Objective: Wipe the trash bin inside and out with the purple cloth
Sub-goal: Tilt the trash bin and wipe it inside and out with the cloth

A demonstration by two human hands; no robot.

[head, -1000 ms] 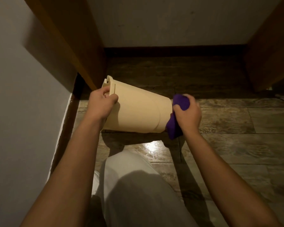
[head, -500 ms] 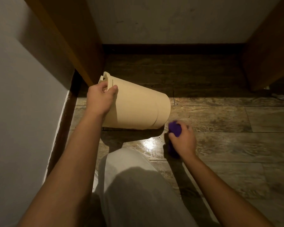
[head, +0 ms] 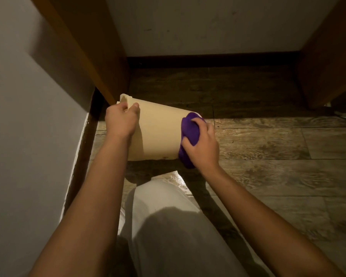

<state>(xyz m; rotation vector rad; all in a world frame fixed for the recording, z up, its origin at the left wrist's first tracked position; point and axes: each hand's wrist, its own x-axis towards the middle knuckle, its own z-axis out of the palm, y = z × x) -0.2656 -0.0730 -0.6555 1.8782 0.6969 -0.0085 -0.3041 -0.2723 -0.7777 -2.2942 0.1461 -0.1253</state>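
The left hand (head: pixel 120 121) was clamped on the rim of the cream trash bin (head: pixel 158 132), fingers curled over the edge, while the right hand (head: pixel 203 145) gripped the bunched purple cloth (head: pixel 189 134) and pressed it against the bin's base end. The bin was held on its side above the wooden floor (head: pixel 268 140), rim towards the left wall (head: pixel 28 116), just ahead of the person's white-trousered knee (head: pixel 168 216).

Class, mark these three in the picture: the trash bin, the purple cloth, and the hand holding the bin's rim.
trash bin (head: pixel 158 132), head view, on its bare side wall.
purple cloth (head: pixel 190 130), head view, on the bunched middle.
left hand (head: pixel 120 120), head view, on the back of the hand.
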